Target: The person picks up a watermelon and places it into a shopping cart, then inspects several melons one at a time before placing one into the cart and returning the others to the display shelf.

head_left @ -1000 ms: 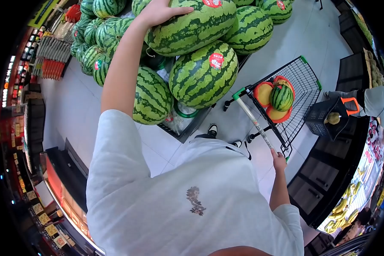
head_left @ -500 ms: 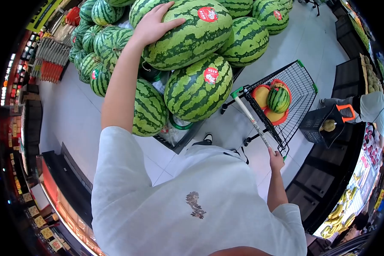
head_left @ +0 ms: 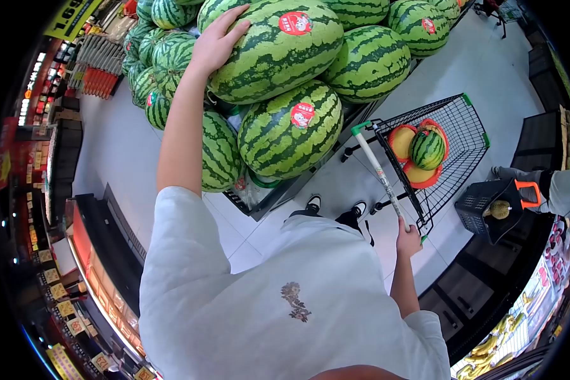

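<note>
My left hand (head_left: 216, 43) lies on the left end of a large striped watermelon (head_left: 278, 60) with a red round sticker, its fingers stretched over the rind. That melon rests on top of the pile, against another stickered watermelon (head_left: 291, 133) just below it. On the right, my right hand (head_left: 409, 239) is closed around the near end of the push handle (head_left: 381, 176) of a shopping cart (head_left: 457, 136). A small watermelon (head_left: 427, 151) sits in the cart among yellow round fruits (head_left: 420, 175) with red wrapping or trays around them.
More watermelons (head_left: 368, 63) fill the display stand (head_left: 285, 193). Right of the cart, a person (head_left: 560, 190) is beside a black basket (head_left: 487, 206) with an orange handle and a fruit inside. Bananas (head_left: 484, 351) lie at lower right. A dark counter (head_left: 104, 247) stands at left.
My left hand has slid slightly left on the large watermelon, still touching it. The cart appears a little farther right and lower as the view shifts. Both my shoes show more fully.
</note>
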Action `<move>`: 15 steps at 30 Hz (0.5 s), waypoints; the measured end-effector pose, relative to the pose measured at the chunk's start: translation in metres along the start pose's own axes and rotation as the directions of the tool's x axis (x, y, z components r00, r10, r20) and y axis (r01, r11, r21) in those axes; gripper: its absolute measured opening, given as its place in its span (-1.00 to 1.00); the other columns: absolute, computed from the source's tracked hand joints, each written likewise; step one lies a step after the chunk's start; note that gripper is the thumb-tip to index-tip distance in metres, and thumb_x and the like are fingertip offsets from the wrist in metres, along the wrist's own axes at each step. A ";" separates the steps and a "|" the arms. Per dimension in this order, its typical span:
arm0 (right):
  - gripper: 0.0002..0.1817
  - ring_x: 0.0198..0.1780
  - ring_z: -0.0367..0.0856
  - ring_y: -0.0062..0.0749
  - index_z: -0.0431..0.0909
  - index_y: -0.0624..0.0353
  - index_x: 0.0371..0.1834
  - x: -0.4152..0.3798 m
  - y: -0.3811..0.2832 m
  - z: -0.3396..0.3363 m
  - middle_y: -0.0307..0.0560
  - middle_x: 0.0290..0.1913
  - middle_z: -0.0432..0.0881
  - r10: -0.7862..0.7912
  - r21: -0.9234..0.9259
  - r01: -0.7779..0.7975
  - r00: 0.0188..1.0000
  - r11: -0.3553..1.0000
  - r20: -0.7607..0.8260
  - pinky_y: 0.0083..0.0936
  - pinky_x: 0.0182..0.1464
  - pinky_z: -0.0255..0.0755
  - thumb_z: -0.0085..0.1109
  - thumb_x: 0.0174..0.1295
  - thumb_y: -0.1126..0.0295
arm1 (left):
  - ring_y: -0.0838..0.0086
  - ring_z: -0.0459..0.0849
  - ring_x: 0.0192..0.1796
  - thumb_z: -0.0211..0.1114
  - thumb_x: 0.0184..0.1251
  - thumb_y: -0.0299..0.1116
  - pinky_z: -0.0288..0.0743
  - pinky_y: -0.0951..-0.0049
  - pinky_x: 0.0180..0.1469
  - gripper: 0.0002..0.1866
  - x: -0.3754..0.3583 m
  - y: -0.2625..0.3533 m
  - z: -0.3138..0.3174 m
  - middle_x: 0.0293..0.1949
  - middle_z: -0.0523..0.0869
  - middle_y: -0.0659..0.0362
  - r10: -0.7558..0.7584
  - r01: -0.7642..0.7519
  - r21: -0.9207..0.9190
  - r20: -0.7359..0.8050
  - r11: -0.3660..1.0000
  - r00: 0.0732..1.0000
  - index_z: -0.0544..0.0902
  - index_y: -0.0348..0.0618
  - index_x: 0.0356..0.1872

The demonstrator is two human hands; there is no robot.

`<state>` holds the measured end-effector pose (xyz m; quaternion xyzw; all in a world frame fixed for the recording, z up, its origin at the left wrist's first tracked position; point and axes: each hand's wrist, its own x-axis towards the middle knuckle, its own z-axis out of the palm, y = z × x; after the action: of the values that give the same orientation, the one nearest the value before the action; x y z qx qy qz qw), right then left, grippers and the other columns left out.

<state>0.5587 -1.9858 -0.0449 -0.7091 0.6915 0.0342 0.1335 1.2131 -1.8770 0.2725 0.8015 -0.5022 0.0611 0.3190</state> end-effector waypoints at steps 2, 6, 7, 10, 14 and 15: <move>-0.21 -0.04 0.69 -0.02 0.77 0.06 -0.26 0.003 -0.003 -0.007 -0.03 -0.30 0.78 -0.004 0.025 0.004 1.000 1.000 0.011 0.02 0.13 0.32 0.09 0.18 -0.53 | 0.20 0.51 0.46 0.15 0.48 0.25 0.38 0.26 0.44 -0.35 -0.008 0.000 -0.001 0.44 0.54 0.12 -0.018 0.018 0.049 -0.009 0.999 1.000 0.47 0.30 0.50; -0.19 -0.01 0.69 -0.03 0.78 0.05 -0.24 0.015 -0.010 -0.018 -0.04 -0.27 0.79 -0.003 0.023 0.002 0.998 1.000 0.055 0.04 0.17 0.30 0.08 0.16 -0.56 | 0.18 0.52 0.45 0.14 0.51 0.20 0.38 0.24 0.43 -0.38 -0.009 0.013 -0.005 0.43 0.55 0.09 -0.090 0.096 0.134 -0.050 0.986 0.995 0.49 0.24 0.49; -0.19 -0.01 0.69 -0.03 0.78 0.05 -0.24 0.018 -0.011 -0.020 -0.04 -0.27 0.79 -0.009 0.027 0.008 0.998 1.000 0.058 0.04 0.17 0.30 0.08 0.16 -0.56 | 0.17 0.51 0.45 0.14 0.50 0.20 0.38 0.23 0.43 -0.37 -0.012 0.016 -0.005 0.43 0.55 0.07 -0.145 0.155 0.172 -0.072 0.973 0.987 0.50 0.23 0.49; -0.20 0.02 0.68 -0.03 0.78 0.03 -0.23 0.035 -0.012 -0.025 -0.01 -0.25 0.80 -0.007 0.043 0.003 0.995 0.999 0.100 0.04 0.20 0.26 0.08 0.16 -0.55 | 0.12 0.51 0.45 0.17 0.41 0.31 0.37 0.20 0.44 -0.29 -0.022 0.017 0.002 0.44 0.54 0.04 -0.284 0.315 0.198 -0.169 0.928 0.944 0.51 0.24 0.48; -0.21 0.06 0.67 -0.03 0.78 0.03 -0.21 0.051 -0.008 -0.034 -0.01 -0.21 0.80 -0.037 0.044 0.032 0.992 0.999 0.120 0.06 0.22 0.25 0.08 0.17 -0.54 | 0.12 0.49 0.46 0.20 0.33 0.37 0.33 0.20 0.46 -0.27 -0.027 0.021 0.002 0.45 0.54 0.06 -0.426 0.464 0.123 -0.249 0.877 0.870 0.55 0.30 0.45; -0.21 0.07 0.66 -0.02 0.77 0.04 -0.20 0.057 -0.008 -0.035 -0.02 -0.19 0.80 -0.057 0.047 0.052 0.992 0.998 0.114 0.08 0.21 0.25 0.08 0.18 -0.53 | 0.12 0.49 0.46 0.20 0.33 0.37 0.33 0.20 0.46 -0.27 -0.027 0.022 0.001 0.45 0.54 0.06 -0.430 0.471 0.125 -0.256 0.873 0.866 0.55 0.30 0.45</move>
<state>0.5637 -2.0489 -0.0236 -0.7214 0.6636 0.0565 0.1897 1.1814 -1.8635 0.2701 0.9108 -0.2542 0.1191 0.3027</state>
